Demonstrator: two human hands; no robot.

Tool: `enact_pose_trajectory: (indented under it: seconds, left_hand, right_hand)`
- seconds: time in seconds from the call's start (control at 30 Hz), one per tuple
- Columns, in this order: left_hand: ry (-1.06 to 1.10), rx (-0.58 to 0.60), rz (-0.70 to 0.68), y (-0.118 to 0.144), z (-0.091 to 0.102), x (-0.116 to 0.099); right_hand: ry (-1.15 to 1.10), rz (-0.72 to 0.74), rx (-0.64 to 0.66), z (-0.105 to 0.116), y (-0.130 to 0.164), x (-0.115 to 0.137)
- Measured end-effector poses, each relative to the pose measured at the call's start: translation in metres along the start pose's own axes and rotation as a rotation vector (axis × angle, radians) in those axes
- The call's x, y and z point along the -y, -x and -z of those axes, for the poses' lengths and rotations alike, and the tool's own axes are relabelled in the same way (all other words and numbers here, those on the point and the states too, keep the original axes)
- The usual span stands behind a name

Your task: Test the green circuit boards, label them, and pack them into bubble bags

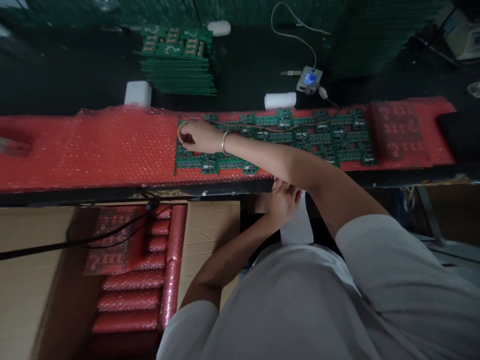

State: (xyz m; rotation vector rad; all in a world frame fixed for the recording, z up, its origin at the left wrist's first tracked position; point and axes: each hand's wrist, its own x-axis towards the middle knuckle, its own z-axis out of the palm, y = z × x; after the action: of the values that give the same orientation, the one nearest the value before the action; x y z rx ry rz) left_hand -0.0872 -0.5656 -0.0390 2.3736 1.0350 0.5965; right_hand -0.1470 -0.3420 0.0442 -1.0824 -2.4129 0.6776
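Observation:
A row of green circuit board panels (285, 135) lies on red bubble wrap (112, 150) along the bench. My right hand (198, 136), with a bracelet on its wrist, reaches across to the left end of the panels. Its fingers are closed on the looped end of a thin tan cable (262, 129) that runs back over the boards. My left hand (283, 200) sits at the bench's front edge, partly hidden under my right forearm. Its fingers are curled next to a white sheet (298, 227); whether it grips anything is unclear.
A stack of green boards (176, 70) stands at the back, with a white block (138, 93), a white roll (280, 100) and a small blue-screened device (309, 79). Bubble-wrapped boards (397, 131) lie at right. Below the bench, a cardboard box (33, 280) holds red wrapped bundles (131, 300).

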Motion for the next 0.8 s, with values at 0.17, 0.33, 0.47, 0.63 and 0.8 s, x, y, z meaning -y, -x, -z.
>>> enact_pose_trajectory:
  seconds: [0.17, 0.33, 0.47, 0.63, 0.8]
  left_hand:
    - [-0.009, -0.074, -0.015, 0.002, 0.002, 0.001]
    - [0.063, -0.127, -0.070, 0.003, 0.007, 0.002]
    - [0.082, -0.124, -0.046, 0.002, 0.009, 0.000]
    - [0.099, -0.144, -0.044, 0.001, 0.011, -0.003]
    - [0.092, -0.177, -0.041, 0.001, 0.009, -0.001]
  right_hand:
    - [-0.091, -0.035, -0.106, 0.017, 0.007, 0.003]
    - [-0.160, -0.072, -0.261, 0.046, 0.038, -0.020]
    - [-0.162, -0.149, -0.347, 0.063, 0.079, -0.054]
    - [-0.149, -0.245, -0.447, 0.067, 0.118, -0.093]
    - [-0.243, -0.221, -0.548, 0.056, 0.130, -0.117]
